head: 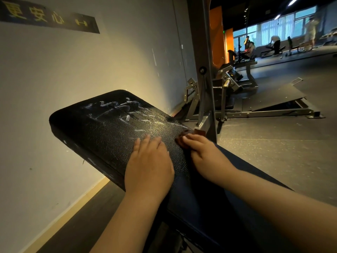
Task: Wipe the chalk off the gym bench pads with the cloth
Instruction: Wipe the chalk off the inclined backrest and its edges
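**Q:** Head view. Which part of the bench pad (102, 130) bears the chalk?

**A:** The far half. White chalk marks (127, 110) run in streaks across the black, pebbled surface, from near its rounded far end toward the right edge. The near half, under your hands, shows only faint specks.

**Q:** How are your hands placed?

**A:** Your left hand (148, 165) lies flat on the pad, palm down, with the fingers straight, close together and pointing toward the chalk. Your right hand (204, 154) rests at the pad's right edge. Its fingers curl over a reddish-brown cloth (181, 141) and grip it against the surface. The cloth is bunched, and part of it shows beyond your fingertips, near the closest streaks.

**Q:** What surrounds the bench?

**A:** A pale wall (73, 70) stands to the left and carries a dark sign (49, 17) with yellow characters. A grey machine frame (204, 70) rises just beyond the pad's right edge. Dark floor (273, 152) extends to the right. Far off, blurred people (249, 44) stand among other equipment before bright windows (284, 28).
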`<state>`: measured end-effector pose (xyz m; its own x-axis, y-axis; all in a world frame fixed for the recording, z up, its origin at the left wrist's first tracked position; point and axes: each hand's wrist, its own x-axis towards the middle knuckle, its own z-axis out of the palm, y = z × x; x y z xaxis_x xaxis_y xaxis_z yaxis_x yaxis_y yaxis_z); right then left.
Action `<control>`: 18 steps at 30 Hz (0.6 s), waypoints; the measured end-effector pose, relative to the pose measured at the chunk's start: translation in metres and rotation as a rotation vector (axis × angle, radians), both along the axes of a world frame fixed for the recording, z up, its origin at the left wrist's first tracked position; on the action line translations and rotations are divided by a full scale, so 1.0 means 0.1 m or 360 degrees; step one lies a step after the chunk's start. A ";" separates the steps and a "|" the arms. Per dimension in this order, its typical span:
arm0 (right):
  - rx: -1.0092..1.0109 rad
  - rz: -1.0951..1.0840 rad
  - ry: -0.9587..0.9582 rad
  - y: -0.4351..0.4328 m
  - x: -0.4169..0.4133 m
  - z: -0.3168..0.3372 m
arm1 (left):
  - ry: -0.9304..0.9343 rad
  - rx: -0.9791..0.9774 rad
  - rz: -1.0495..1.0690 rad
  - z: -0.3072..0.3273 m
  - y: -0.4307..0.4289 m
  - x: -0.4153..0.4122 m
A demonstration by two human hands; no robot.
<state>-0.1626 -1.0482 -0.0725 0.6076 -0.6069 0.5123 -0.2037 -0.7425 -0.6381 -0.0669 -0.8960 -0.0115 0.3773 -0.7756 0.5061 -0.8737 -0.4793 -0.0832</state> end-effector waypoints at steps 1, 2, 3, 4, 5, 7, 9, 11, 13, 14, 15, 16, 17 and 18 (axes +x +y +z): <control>-0.0050 0.0107 0.0022 0.07 -0.07 -0.02 | 0.0008 0.0009 -0.0015 0.00 0.00 0.00; -0.0108 0.0230 0.0067 0.11 -0.17 -0.02 | 0.0015 0.0042 -0.0038 0.00 0.00 0.00; -0.0147 0.0322 0.0117 0.08 -0.25 -0.02 | 0.0009 0.0080 -0.0068 0.00 0.00 -0.01; -0.0157 0.0356 0.0169 -0.02 -0.29 -0.03 | -0.0006 0.0113 -0.0087 0.00 -0.01 -0.02; -0.0121 0.0319 0.0194 -0.17 -0.30 -0.05 | -0.0018 0.0135 -0.0094 -0.01 0.00 -0.02; 0.0040 0.0073 0.0158 -0.45 -0.22 -0.07 | -0.0019 0.0150 -0.0095 -0.01 -0.01 -0.02; 0.0169 -0.0126 0.0102 -0.48 -0.11 -0.05 | -0.0026 0.0140 -0.0093 -0.02 -0.01 -0.02; 0.0165 -0.0110 0.0029 -0.31 -0.03 -0.04 | -0.0057 0.0139 -0.0103 -0.02 -0.01 -0.01; 0.0054 0.0049 -0.0011 -0.09 -0.10 -0.07 | -0.0084 0.0129 -0.0108 -0.03 -0.02 -0.01; -0.0033 0.0154 0.0001 0.00 -0.17 -0.08 | -0.0082 0.0125 -0.0120 -0.04 -0.02 -0.01; -0.0112 0.0250 0.0046 0.01 -0.26 -0.11 | -0.0075 0.0122 -0.0136 -0.04 -0.03 0.00; -0.0162 0.0316 0.0108 -0.03 -0.32 -0.11 | -0.0068 0.0111 -0.0149 -0.05 -0.03 0.00; -0.0177 0.0324 0.0154 -0.13 -0.34 -0.12 | -0.0059 0.0096 -0.0159 -0.06 -0.03 0.01; -0.0157 0.0270 0.0159 -0.25 -0.33 -0.13 | -0.0045 0.0081 -0.0172 -0.06 -0.04 0.02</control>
<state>-0.1959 -1.0729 -0.0857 0.7475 -0.4415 0.4963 -0.1287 -0.8293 -0.5438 -0.0652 -0.8996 -0.0177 0.2763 -0.8360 0.4741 -0.9170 -0.3770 -0.1304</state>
